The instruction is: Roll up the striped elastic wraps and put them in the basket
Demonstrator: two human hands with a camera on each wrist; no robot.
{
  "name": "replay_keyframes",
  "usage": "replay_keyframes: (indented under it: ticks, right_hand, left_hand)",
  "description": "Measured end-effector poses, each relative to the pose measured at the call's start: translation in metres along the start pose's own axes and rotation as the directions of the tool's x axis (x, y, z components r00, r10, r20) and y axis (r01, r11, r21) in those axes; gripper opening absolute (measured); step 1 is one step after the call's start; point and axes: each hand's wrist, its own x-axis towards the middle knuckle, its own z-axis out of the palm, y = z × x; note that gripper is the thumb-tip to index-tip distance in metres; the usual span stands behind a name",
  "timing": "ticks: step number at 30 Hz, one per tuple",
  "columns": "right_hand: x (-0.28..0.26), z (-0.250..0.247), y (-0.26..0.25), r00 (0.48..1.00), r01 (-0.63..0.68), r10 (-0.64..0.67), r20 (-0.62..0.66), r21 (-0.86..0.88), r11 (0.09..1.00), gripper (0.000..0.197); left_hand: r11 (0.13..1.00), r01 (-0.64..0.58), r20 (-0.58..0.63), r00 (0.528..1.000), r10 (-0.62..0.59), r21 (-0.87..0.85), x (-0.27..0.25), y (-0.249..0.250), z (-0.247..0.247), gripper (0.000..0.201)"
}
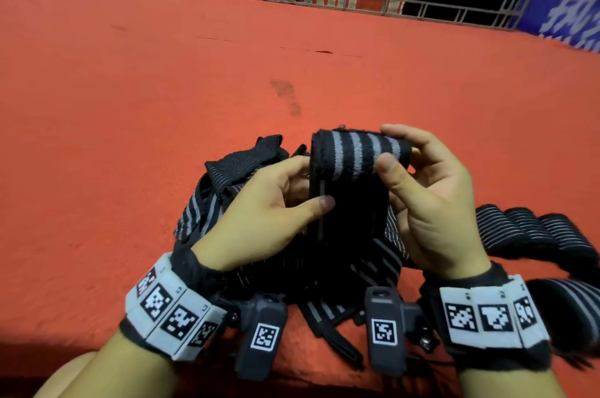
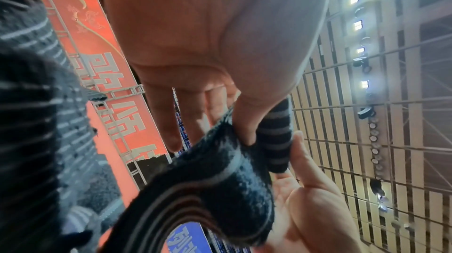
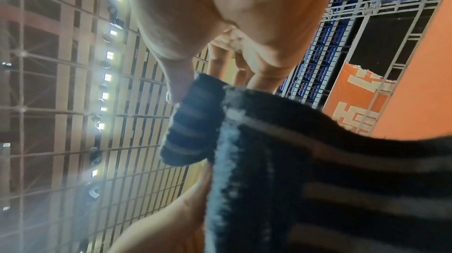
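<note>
Pinching the rolled end of a striped wrap point(image 1: 355, 155) between thumb and fingers, the right hand point(image 1: 431, 202) is kept clamped on the roll so it cannot spring open. The flat tail below is steadied by the left hand point(image 1: 269, 212), thumb and fingers closed on its edge, probably for tension. Beneath, a tangled pile of unrolled wraps point(image 1: 227, 189) is left on the red carpet point(image 1: 130, 105); finished rolls point(image 1: 532, 228) are lined up at right. No basket is seen.
</note>
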Motion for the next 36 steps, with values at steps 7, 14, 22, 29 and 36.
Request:
replay_keyframes:
  ticks: [7, 14, 22, 29, 36]
  right_hand:
    - [-0.003, 0.004, 0.003, 0.989, 0.104, -0.091, 0.118, -0.109, 0.989, 0.040]
    - [-0.003, 0.002, 0.013, 0.971, 0.137, -0.095, 0.219, -0.185, 0.973, 0.047]
    - [-0.003, 0.001, 0.007, 0.985, -0.061, 0.111, 0.134, -0.332, 0.941, 0.037]
    - [-0.003, 0.001, 0.008, 0.996, -0.053, 0.061, 0.061, -0.125, 0.991, 0.029]
    - [-0.002, 0.000, 0.009, 0.989, 0.078, -0.048, 0.143, -0.214, 0.974, 0.038]
  left_hand:
    - [0.986, 0.066, -0.034, 0.997, -0.072, -0.154, -0.001, 0.004, 0.001, 0.048]
    - [0.972, 0.050, -0.096, 0.993, -0.074, -0.230, -0.003, 0.010, 0.005, 0.030]
    - [0.997, -0.072, -0.193, 0.979, 0.068, -0.013, 0.000, 0.003, 0.003, 0.037]
    - [0.995, 0.088, -0.085, 0.993, -0.084, 0.039, 0.002, -0.011, 0.002, 0.042]
    - [0.989, 0.071, -0.116, 0.990, -0.086, -0.126, 0.004, -0.005, 0.003, 0.048]
